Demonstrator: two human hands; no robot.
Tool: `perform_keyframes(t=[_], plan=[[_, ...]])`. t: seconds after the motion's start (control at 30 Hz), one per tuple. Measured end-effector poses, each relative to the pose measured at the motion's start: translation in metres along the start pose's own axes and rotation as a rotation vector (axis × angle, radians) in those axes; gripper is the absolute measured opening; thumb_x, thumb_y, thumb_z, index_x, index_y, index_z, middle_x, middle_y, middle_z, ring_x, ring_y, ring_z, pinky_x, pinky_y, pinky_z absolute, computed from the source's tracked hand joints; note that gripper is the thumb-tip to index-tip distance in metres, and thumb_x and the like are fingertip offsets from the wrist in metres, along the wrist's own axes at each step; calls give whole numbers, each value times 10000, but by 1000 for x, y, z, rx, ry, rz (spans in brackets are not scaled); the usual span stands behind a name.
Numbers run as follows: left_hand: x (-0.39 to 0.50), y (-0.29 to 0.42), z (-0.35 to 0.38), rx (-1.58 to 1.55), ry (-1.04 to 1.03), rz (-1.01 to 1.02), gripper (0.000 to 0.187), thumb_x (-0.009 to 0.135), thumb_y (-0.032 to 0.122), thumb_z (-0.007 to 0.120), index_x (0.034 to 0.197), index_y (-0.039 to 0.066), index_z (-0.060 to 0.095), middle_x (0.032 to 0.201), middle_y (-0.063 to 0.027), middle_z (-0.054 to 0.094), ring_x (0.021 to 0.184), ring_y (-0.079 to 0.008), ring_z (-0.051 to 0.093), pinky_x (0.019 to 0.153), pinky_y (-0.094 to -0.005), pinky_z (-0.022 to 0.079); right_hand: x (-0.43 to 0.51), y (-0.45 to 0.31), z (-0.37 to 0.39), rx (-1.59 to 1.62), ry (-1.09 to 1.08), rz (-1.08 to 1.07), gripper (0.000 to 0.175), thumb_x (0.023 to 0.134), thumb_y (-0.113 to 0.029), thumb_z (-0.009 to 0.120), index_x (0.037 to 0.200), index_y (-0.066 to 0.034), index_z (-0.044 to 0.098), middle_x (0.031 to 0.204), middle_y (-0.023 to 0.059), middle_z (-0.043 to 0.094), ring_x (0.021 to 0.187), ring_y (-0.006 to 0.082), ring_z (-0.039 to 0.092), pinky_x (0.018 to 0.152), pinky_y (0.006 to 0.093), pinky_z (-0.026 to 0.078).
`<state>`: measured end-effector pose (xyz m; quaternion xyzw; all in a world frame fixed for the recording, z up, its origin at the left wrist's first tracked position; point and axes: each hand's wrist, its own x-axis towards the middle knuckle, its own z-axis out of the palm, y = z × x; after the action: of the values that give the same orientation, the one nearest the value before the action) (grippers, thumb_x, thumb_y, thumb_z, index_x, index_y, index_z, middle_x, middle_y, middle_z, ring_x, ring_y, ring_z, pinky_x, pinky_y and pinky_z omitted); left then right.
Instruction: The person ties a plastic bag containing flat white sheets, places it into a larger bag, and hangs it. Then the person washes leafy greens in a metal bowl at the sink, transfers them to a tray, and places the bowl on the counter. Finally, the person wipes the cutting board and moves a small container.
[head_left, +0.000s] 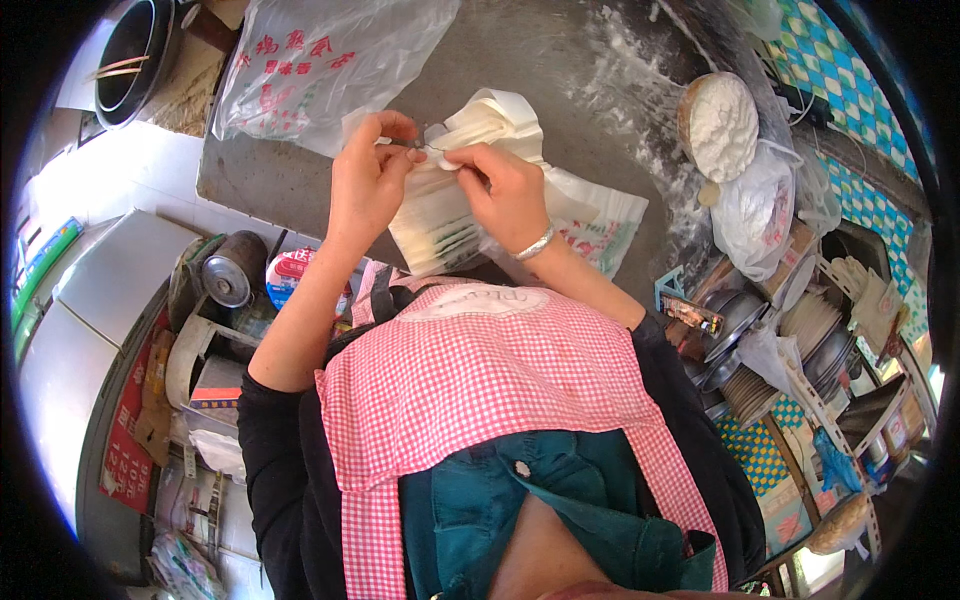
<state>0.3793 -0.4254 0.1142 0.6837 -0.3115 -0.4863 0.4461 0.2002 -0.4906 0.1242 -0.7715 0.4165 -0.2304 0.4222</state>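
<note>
Both my hands are raised over the near edge of a grey worktop. My left hand and my right hand pinch a thin dark wire or cord between their fingertips, a short gap apart. A small white piece also shows at the right fingertips. Beneath them lies a bundle of folded white plastic bags, its layered edges towards me. Another printed white bag spreads out to the right, partly behind my right forearm. What the wire is fixed to cannot be told.
A large clear printed bag lies at the upper left, near a dark pot with chopsticks. Flour is scattered at the right, beside a bowl of flour and a knotted plastic bag. Stacked plates stand at the lower right.
</note>
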Motion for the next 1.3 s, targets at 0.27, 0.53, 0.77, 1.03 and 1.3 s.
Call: perform_keyframes(t=[0.27, 0.53, 0.77, 1.03, 1.3], plan=[[19, 10, -9, 365, -124, 15, 355, 854, 1, 691, 1207, 26, 671, 1053, -106, 736, 835, -174, 721, 740, -310, 563, -8, 3, -3, -48, 32, -182, 195, 806, 36, 709, 973, -55, 752, 811, 99, 716, 666, 239, 686, 599, 330, 522], [48, -5, 7, 667, -192, 83, 177, 835, 100, 724, 996, 27, 719, 883, -138, 754, 785, -284, 720, 728, -368, 550, -3, -1, 0, -86, 46, -153, 142, 804, 0, 696, 931, -61, 706, 777, 92, 693, 663, 268, 665, 600, 383, 528], [46, -3, 5, 388, -165, 29, 125, 840, 80, 683, 949, 35, 724, 849, -143, 742, 796, -286, 724, 735, -383, 557, 4, 3, 2, -184, 42, -142, 98, 794, -44, 706, 882, -74, 673, 735, 83, 687, 635, 263, 667, 565, 385, 526], [42, 1, 3, 306, -156, 4, 155, 857, 38, 613, 962, -2, 720, 849, -152, 754, 786, -256, 740, 739, -351, 558, 6, 6, 6, -205, 41, -101, 87, 781, -69, 709, 847, -73, 652, 650, 93, 647, 579, 268, 660, 533, 400, 520], [39, -1, 2, 352, -148, 0, 131, 869, 15, 609, 961, -24, 694, 834, -126, 743, 800, -202, 735, 739, -323, 547, 6, 8, 9, -219, 67, -121, 85, 791, -69, 703, 847, -71, 640, 637, 97, 642, 562, 270, 655, 521, 396, 515]])
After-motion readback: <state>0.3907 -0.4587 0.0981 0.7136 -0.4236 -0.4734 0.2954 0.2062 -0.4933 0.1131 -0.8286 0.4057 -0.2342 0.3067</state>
